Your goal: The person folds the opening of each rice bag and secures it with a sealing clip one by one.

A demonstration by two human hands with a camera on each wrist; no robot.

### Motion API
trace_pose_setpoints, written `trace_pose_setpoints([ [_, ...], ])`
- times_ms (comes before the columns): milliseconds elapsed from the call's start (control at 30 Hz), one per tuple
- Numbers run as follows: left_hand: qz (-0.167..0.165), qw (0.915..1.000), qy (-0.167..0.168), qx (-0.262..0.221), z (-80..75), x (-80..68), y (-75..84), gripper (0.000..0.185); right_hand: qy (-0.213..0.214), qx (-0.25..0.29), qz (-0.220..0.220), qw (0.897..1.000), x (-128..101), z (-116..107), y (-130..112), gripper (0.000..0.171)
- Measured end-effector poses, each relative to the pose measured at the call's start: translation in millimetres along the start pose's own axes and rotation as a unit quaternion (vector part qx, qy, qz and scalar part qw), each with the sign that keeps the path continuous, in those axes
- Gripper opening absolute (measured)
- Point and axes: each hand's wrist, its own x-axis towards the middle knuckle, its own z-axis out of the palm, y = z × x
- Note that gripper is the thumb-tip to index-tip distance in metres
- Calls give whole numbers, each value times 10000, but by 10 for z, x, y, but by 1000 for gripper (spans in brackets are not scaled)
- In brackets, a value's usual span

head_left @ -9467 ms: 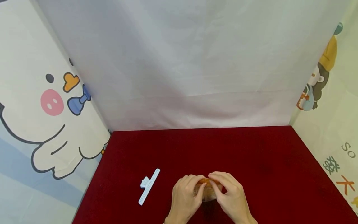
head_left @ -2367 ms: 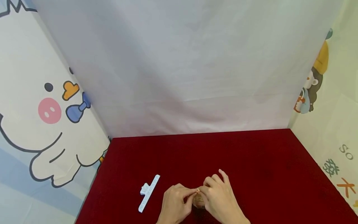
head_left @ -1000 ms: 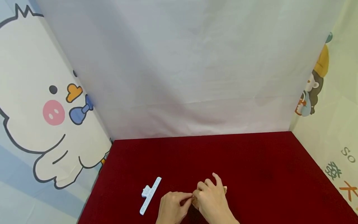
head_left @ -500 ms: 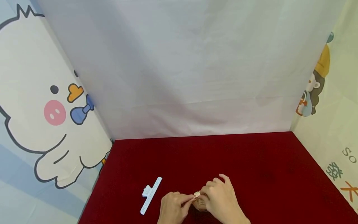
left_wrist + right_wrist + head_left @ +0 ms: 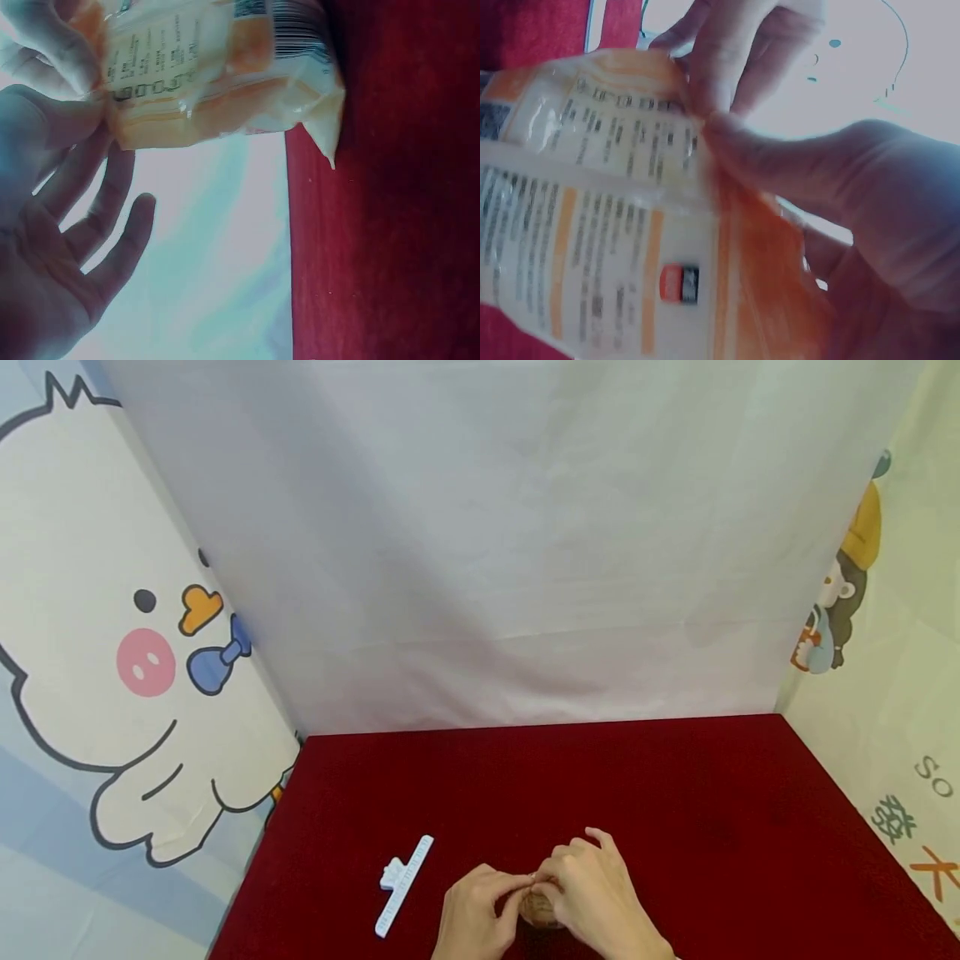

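A small orange-and-white snack bag (image 5: 537, 908) stands on the red tablecloth (image 5: 675, 793) near the front edge, mostly hidden between my hands. My left hand (image 5: 519, 887) pinches the bag's top from the left. My right hand (image 5: 546, 883) pinches the same top edge from the right, its other fingers raised. In the left wrist view the bag (image 5: 217, 67) shows printed text and a barcode, with its bottom corner on the cloth. In the right wrist view the bag (image 5: 592, 225) fills the frame, its crumpled top squeezed between fingers of both hands.
A white sealing clip (image 5: 402, 885) lies on the cloth, left of my hands. A white curtain (image 5: 480, 568) closes the back. Cartoon-printed panels stand on the left (image 5: 112, 693) and right (image 5: 892, 693).
Both hands keep their pinch on the bag's top. They have shifted slightly and closed over it, so less of the bag shows than half a second ago. The clip has not moved.
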Motion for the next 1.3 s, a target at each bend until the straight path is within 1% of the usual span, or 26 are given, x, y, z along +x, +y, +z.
trace_pose_setpoints([
  [100,201,9994,212,200,29,-2,-14,18,-89,293,158,9994,-11,-49,68,9],
  [233,243,9991,238,253,39,4,-24,16,-84,592,313,9977,-25,-94,148,10],
  [367,15,9999,118,68,21,21,4,16,-25,724,194,9972,-22,-81,168,12],
  [467,-174,9995,-14,-269,11,53,49,14,104,673,92,9976,-17,-65,161,14],
  [533,-241,9984,-75,-501,12,77,81,13,205,593,42,9980,-16,-60,162,14],
  [600,-284,9978,-78,-588,23,95,104,13,271,554,11,9981,-20,-55,170,13],
  [700,-320,9984,30,-460,40,96,118,12,239,733,1,9970,-47,-51,212,10],
  [767,-321,9990,124,-291,50,86,109,12,176,1042,34,9944,-80,-63,258,9],
  [900,-210,9993,281,-138,61,67,74,14,177,1402,44,9900,-120,-99,332,13],
  [1067,-369,9985,189,-348,67,35,115,16,301,1059,-160,9938,-177,-60,335,14],
  [1133,-335,9983,133,-461,85,49,151,15,449,873,-323,9946,-193,-49,336,14],
  [1200,-134,9986,133,-484,115,89,179,14,620,742,-425,9944,-189,-55,334,15],
  [1300,171,9989,197,-383,164,154,207,13,703,605,-438,9947,-176,-83,334,15],
])
